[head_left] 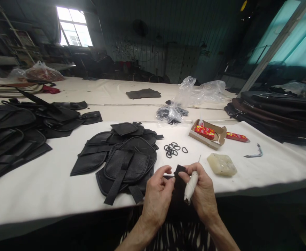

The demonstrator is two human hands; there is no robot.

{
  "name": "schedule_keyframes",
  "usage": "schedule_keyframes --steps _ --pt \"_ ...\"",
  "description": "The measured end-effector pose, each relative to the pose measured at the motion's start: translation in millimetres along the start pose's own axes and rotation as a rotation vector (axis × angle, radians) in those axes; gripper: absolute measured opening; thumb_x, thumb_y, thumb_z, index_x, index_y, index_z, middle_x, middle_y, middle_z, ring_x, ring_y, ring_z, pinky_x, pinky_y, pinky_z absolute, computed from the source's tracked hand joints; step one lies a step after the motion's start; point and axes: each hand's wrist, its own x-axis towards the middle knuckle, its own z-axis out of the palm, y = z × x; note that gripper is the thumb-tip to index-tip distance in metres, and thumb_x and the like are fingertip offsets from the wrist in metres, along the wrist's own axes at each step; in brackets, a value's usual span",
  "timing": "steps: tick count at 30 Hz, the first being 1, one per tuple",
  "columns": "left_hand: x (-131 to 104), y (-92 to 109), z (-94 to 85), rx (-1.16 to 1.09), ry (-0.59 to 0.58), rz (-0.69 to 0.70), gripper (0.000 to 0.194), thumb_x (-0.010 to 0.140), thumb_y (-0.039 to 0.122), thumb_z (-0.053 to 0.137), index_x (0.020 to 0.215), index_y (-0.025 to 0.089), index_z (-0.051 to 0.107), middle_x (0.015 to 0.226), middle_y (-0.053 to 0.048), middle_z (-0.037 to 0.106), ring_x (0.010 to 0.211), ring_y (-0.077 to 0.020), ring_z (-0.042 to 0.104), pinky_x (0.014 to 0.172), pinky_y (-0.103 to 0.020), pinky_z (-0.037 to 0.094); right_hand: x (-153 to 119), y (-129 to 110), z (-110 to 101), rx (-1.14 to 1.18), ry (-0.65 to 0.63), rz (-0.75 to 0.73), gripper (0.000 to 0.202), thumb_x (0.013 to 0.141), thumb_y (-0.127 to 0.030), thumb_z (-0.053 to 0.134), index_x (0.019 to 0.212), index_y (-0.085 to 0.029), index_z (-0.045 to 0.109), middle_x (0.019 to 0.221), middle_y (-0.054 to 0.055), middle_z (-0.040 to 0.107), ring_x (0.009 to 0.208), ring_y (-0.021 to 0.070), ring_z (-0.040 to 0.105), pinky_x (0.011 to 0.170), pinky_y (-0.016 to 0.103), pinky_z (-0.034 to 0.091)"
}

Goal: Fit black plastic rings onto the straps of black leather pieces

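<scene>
Near the table's front edge, my left hand pinches the end of a black strap piece between thumb and finger. My right hand grips the same black piece from the other side, and a tool with a pale wrapped handle lies in that hand, its thin metal tip pointing up. Black rings lie in a loose group just beyond my hands. Left of them is a pile of black leather pieces with straps. The lower part of the held piece blends into the dark below.
A cardboard box holds red packets, with another red packet beside it. A yellowish block and a bent metal tool lie to the right. More black pieces are at left, stacked dark items at right, plastic bags behind.
</scene>
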Motion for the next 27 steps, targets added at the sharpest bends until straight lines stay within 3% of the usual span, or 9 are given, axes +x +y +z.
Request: schedule_keyframes --steps 3,6,9,11,13,16,19,23,27 --pt "-14 12 -8.0 0.002 0.047 0.001 0.014 0.076 0.032 0.061 0.079 0.019 0.059 0.069 0.002 0.055 0.054 -0.0084 0.049 0.049 -0.018 0.038 9 -10 -6 0.010 0.054 -0.039 0.021 0.075 -0.026 0.065 0.070 -0.021 0.045 0.072 -0.004 0.057 0.064 0.0119 0.052 0.060 0.023 0.043" --pt "-20 14 -10.8 -0.265 -0.276 -0.352 0.033 0.080 0.047 0.054 0.068 0.016 0.055 0.051 0.002 0.052 0.038 -0.0062 0.041 0.036 -0.017 0.028 8 -16 -9 -0.023 0.078 -0.137 0.019 0.076 -0.024 0.065 0.071 -0.021 0.047 0.078 -0.001 0.062 0.070 0.0136 0.057 0.063 0.024 0.046" --pt "-14 8 -10.7 -0.641 -0.459 -0.710 0.044 0.083 0.050 0.047 0.076 0.009 0.062 0.062 -0.008 0.065 0.046 -0.0125 0.058 0.045 -0.022 0.044 -6 -16 -7 -0.131 0.027 -0.337 0.011 0.082 -0.019 0.058 0.077 -0.022 0.049 0.084 0.002 0.063 0.077 0.0160 0.061 0.062 0.025 0.051" --pt "-8 6 -10.8 -0.809 -0.433 -0.820 0.044 0.085 0.046 0.048 0.077 0.007 0.064 0.070 -0.012 0.068 0.058 -0.0165 0.065 0.059 -0.028 0.051 -19 -16 -6 -0.190 -0.053 -0.473 0.013 0.088 -0.015 0.047 0.078 -0.022 0.050 0.087 0.005 0.063 0.079 0.0170 0.062 0.061 0.026 0.054" --pt "-4 7 -10.4 -0.879 -0.360 -0.855 0.036 0.084 0.039 0.052 0.070 0.008 0.064 0.066 -0.010 0.068 0.056 -0.0157 0.064 0.060 -0.028 0.052 -30 -18 -5 -0.222 -0.147 -0.593 0.025 0.091 -0.013 0.037 0.073 -0.021 0.051 0.085 0.006 0.064 0.077 0.0169 0.063 0.063 0.028 0.056" --pt "-1 10 -7.0 -0.833 -0.193 -0.845 0.021 0.080 0.023 0.058 0.066 0.009 0.063 0.060 -0.005 0.065 0.050 -0.0120 0.059 0.054 -0.023 0.048 -38 -21 -4 -0.325 -0.246 -0.848 0.029 0.090 -0.008 0.036 0.068 -0.019 0.052 0.076 0.006 0.066 0.072 0.0171 0.064 0.068 0.030 0.056" --pt "-4 9 -1.2 -0.740 -0.107 -0.785 0.016 0.078 0.019 0.059 0.069 0.008 0.065 0.060 -0.008 0.066 0.055 -0.0137 0.061 0.059 -0.025 0.049 -39 -17 -4 -0.459 -0.262 -1.038 0.027 0.086 -0.002 0.038 0.072 -0.016 0.055 0.072 0.010 0.065 0.072 0.0190 0.064 0.069 0.032 0.056" --pt "-11 4 3.5 -0.676 -0.086 -0.647 0.016 0.075 0.025 0.062 0.072 0.010 0.067 0.064 -0.007 0.067 0.060 -0.0147 0.062 0.059 -0.024 0.048 -44 -4 -8 -0.368 -0.252 -0.908 0.024 0.087 -0.002 0.038 0.077 -0.017 0.055 0.079 0.009 0.067 0.081 0.0186 0.064 0.076 0.031 0.054" --pt "-17 -3 5.4 -0.597 -0.086 -0.481 0.019 0.073 0.030 0.064 0.074 0.012 0.068 0.067 -0.004 0.067 0.064 -0.0141 0.060 0.061 -0.024 0.048 -51 1 -12 -0.164 -0.205 -0.399 0.012 0.088 -0.012 0.047 0.083 -0.021 0.053 0.086 0.004 0.066 0.081 0.0163 0.064 0.073 0.026 0.053"
